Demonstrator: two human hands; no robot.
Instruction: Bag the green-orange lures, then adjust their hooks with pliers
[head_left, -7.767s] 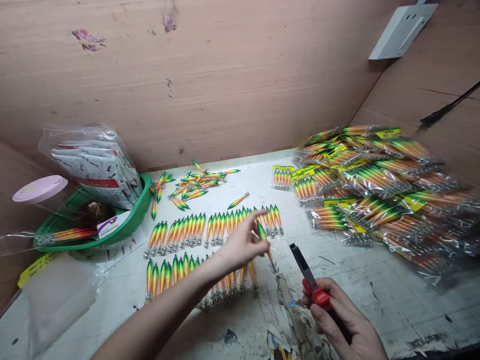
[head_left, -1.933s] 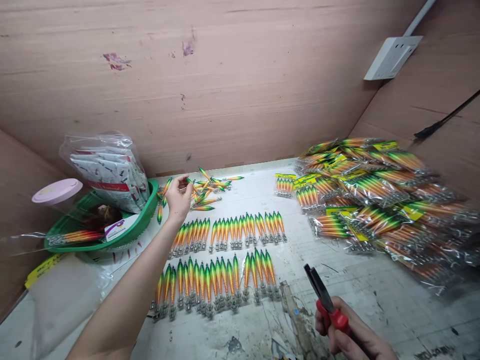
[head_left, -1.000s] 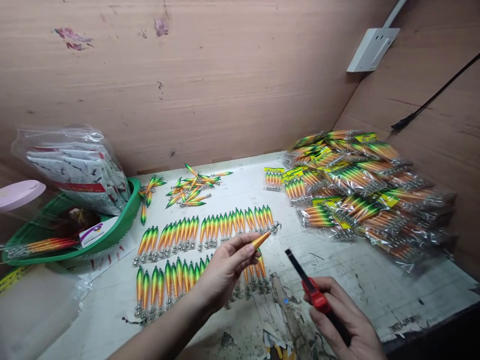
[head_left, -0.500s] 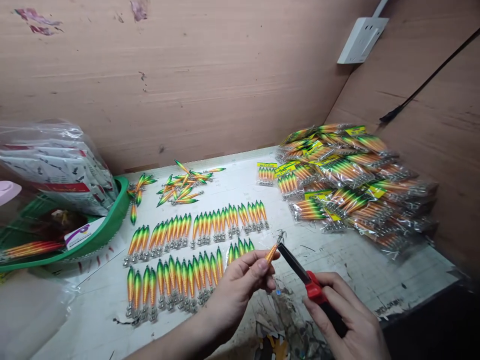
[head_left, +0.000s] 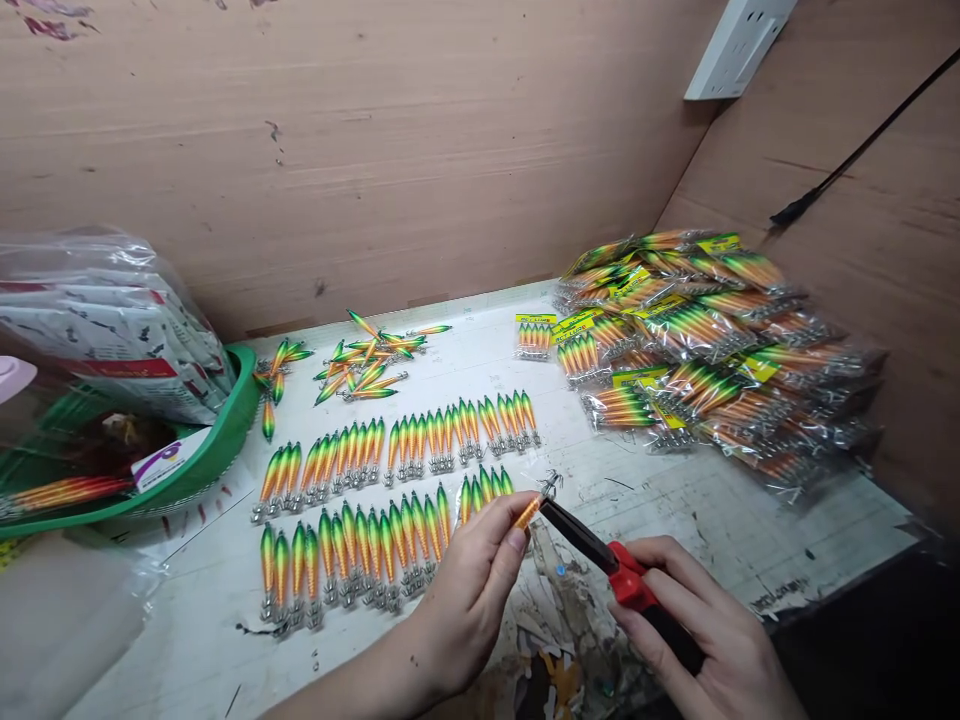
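Between the thumb and fingers of my left hand point(head_left: 480, 580) is an orange fishing lure point(head_left: 529, 512), its metal hook crown point(head_left: 553, 484) pointing up and away. My right hand point(head_left: 697, 620) is wrapped round red-and-black long-nose pliers point(head_left: 626, 580). The pliers' tips meet the lure close below its hooks; whether the jaws grip it I cannot tell. Behind and left of my left hand, green-and-orange lures stand in a back row point(head_left: 416, 445) and a front row point(head_left: 360, 550), hooks toward me.
Loose lures point(head_left: 367, 360) lie in a heap at the back. Bagged lures point(head_left: 705, 350) with yellow labels are piled at the right. A green basket point(head_left: 244, 400) at the left holds plastic packets point(head_left: 142, 340). A white socket point(head_left: 739, 45) is on the back wall.
The lure and the plier tips have shifted slightly left, and my left hand has turned so that more of its back shows. The camera view has tilted a little.
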